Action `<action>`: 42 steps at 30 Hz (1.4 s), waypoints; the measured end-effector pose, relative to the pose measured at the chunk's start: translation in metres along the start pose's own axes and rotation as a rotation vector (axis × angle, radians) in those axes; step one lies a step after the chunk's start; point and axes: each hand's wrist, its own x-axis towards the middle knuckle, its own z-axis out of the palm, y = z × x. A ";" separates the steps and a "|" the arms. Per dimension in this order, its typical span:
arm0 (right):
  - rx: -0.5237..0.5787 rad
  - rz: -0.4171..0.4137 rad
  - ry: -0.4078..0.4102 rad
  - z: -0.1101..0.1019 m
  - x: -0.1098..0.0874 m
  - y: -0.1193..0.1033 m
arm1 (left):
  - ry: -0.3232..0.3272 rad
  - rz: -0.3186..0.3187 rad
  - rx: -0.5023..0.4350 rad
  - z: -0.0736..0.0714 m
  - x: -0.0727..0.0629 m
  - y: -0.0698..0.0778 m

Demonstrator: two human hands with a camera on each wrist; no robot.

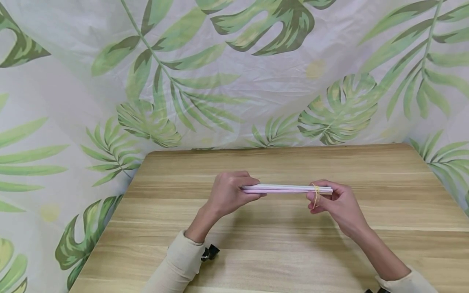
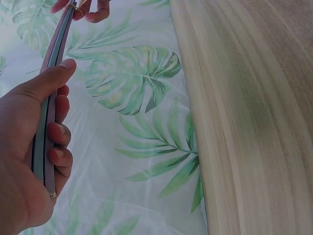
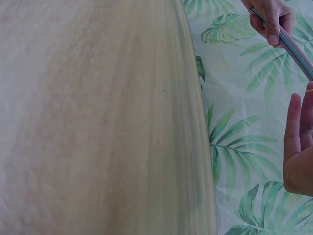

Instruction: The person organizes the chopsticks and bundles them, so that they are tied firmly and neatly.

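Note:
A bundle of long, slim pastel sticks (image 1: 286, 189), white and pinkish, is held level above the table. My left hand (image 1: 229, 193) grips its left end; in the left wrist view the thumb lies across the sticks (image 2: 45, 147) and the fingers curl round from the other side. At the right end, my right hand (image 1: 344, 207) pinches a thin yellow rubber band (image 1: 316, 197) that loops over the bundle and hangs down by the thumb. Only part of the right hand (image 3: 301, 147) shows at the edge of the right wrist view.
Below both hands lies a wood-grain table (image 1: 271, 260). A pale cloth with green leaf prints (image 1: 205, 106) hangs behind it and along its sides. Small black devices (image 1: 210, 252) sit at the cuffs of the light sleeves (image 1: 179, 260).

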 end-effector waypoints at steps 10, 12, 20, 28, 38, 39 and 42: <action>-0.063 -0.026 -0.001 -0.001 0.001 0.000 | -0.016 -0.013 -0.018 0.000 0.001 0.002; -0.056 -0.033 -0.005 -0.002 0.001 0.000 | -0.020 -0.020 -0.021 0.000 0.001 0.002; 0.035 -0.040 -0.038 0.001 0.000 0.001 | -0.044 -0.050 -0.010 -0.003 0.000 0.001; 0.024 -0.061 -0.088 -0.004 0.002 -0.002 | -0.050 -0.076 -0.016 -0.010 0.001 -0.003; -0.187 -0.168 -0.047 -0.012 0.010 -0.015 | -0.078 -0.061 0.025 -0.012 0.001 -0.006; -0.211 -0.157 -0.036 -0.011 0.011 -0.015 | -0.078 -0.061 0.027 -0.012 0.000 -0.006; -0.267 -0.119 0.004 -0.007 0.014 -0.015 | -0.076 -0.062 0.028 -0.011 0.000 -0.005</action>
